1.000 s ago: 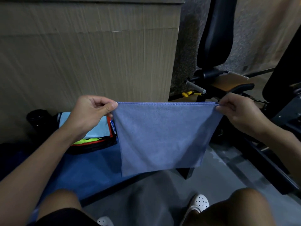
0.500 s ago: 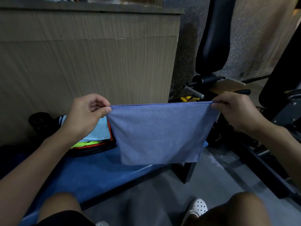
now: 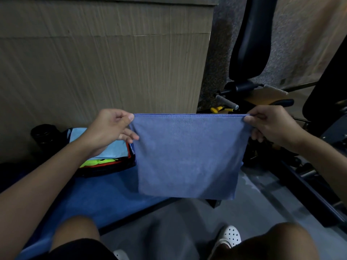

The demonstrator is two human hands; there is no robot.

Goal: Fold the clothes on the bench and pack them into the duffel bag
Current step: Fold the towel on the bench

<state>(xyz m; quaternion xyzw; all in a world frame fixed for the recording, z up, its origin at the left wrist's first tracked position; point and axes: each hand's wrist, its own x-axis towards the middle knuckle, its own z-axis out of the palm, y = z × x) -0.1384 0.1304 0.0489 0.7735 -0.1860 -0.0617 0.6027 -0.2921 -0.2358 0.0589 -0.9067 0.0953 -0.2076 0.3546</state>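
Note:
A blue cloth [image 3: 187,154] hangs folded in the air in front of me, its top edge pulled straight. My left hand [image 3: 110,128] pinches its top left corner and my right hand [image 3: 270,124] pinches its top right corner. Below it runs the blue bench [image 3: 97,199]. On the bench to the left lies a stack of folded clothes [image 3: 110,156], light blue on top with yellow-green and red layers under it, inside what looks like the dark open duffel bag [image 3: 105,170]. My left hand hides part of the stack.
A tall cardboard panel [image 3: 105,59] stands right behind the bench. Black gym equipment [image 3: 249,36] with a grey handle [image 3: 226,101] fills the right side. A dark round object [image 3: 44,134] sits at far left. My knees and white shoes [image 3: 230,236] are over the grey floor.
The cloth stays stretched between both hands and has shifted slightly left and lower in view. My left fingers have loosened below the pinch, with one fingertip now behind the cloth's left edge.

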